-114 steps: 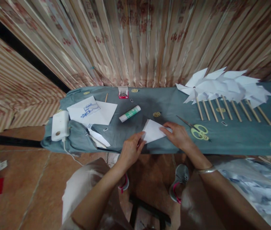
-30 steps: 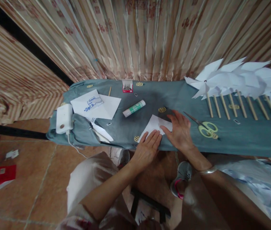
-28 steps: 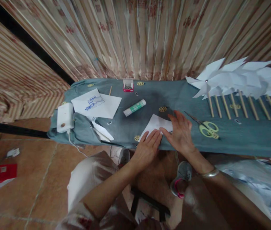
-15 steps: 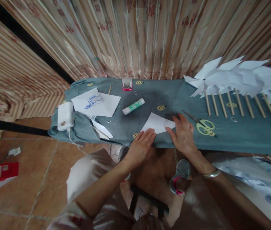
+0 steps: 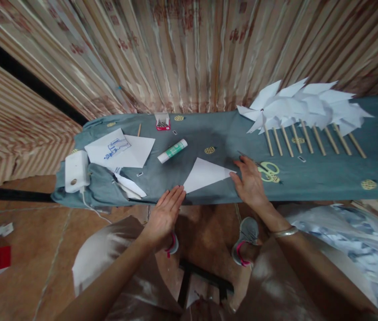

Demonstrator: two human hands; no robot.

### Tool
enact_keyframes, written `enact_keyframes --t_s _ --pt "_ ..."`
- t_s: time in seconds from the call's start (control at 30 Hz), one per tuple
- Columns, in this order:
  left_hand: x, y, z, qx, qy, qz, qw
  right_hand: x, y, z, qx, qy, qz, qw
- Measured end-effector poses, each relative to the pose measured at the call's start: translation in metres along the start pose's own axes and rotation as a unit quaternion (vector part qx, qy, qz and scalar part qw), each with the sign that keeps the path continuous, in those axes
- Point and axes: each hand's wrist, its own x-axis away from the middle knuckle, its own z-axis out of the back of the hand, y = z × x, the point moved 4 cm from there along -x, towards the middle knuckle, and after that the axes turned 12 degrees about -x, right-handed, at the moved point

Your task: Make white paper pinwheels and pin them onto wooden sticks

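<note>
A white folded paper [image 5: 205, 176], kite-like in outline, lies flat near the front edge of the cloth-covered table. My left hand [image 5: 166, 211] is stretched out flat, its fingertips at the paper's lower left corner. At the narrow right end, my right hand [image 5: 251, 183] rests with thumb and forefinger apart around the tip; whether it presses on the paper I cannot tell. Green-handled scissors [image 5: 269, 171] lie just right of that hand, their blades partly hidden behind it. A glue stick [image 5: 172, 150] lies behind the paper, to its left.
Several white paper pinwheels [image 5: 309, 107] on wooden sticks overlap at the back right. A small red box of metal pins [image 5: 162, 122] stands at the back. Farther left are paper sheets [image 5: 118, 149], a white device with a cable [image 5: 76, 171] and a white-handled knife [image 5: 129, 187].
My left hand has slid left off the paper's lower edge to its corner, uncovering more of the sheet. My right hand has loosened at the narrow tip. The view has shifted right.
</note>
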Motion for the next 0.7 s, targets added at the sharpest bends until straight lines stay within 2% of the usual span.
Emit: enact_keyframes --t_s 0.3,0.47,0.57,0.7 --pt "0.014 -0.006 0.000 -0.011 0.002 0.011 1.000 -0.006 0.005 0.006 -0.031 0.013 0.014 0.999" --pt "0.014 -0.010 0.007 0.050 0.015 0.034 0.998 -0.012 0.003 0.014 -0.069 0.025 0.001 0.997" --pt "0.003 -0.018 0.015 0.127 0.030 0.089 0.987 -0.016 -0.006 0.011 -0.083 -0.021 -0.010 0.996" --pt "-0.031 -0.032 0.022 0.232 0.054 0.167 0.957 -0.018 -0.020 -0.001 -0.071 -0.111 0.006 0.991"
